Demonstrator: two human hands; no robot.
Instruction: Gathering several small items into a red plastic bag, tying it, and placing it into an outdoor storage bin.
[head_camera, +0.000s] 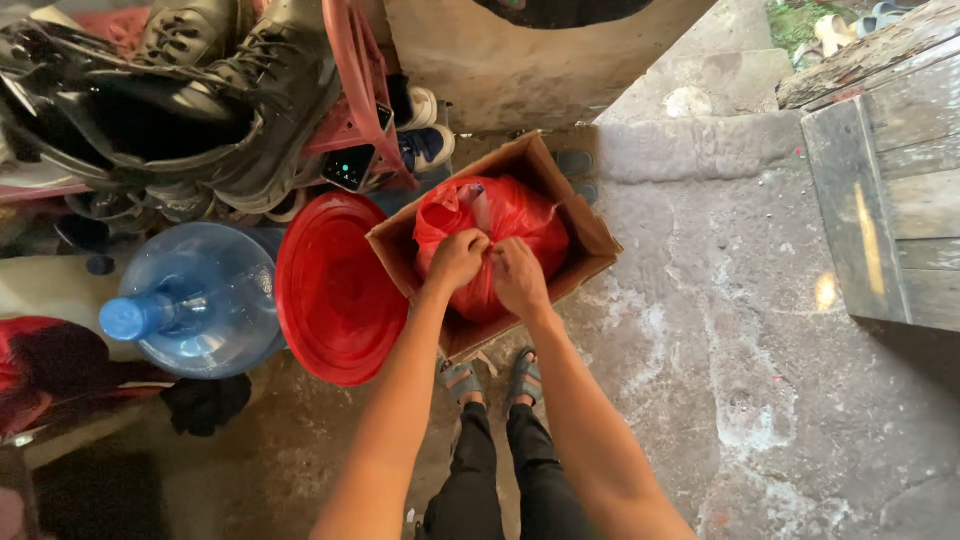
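Down in the cardboard box (580, 225) sits a red plastic bag (500, 215), its gathered top pinched between the left hand (458, 258) and right hand (517, 275), both closed on it. Pulled hard, the thin plastic would likely tear. A red lid (330, 295) and blue water jug (200, 300) stand beside the box.

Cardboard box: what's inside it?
The cardboard box holds a red plastic bag that nearly fills it. The left hand and right hand pinch the bag's top together. The bag is opaque, so its contents and the box bottom are hidden.
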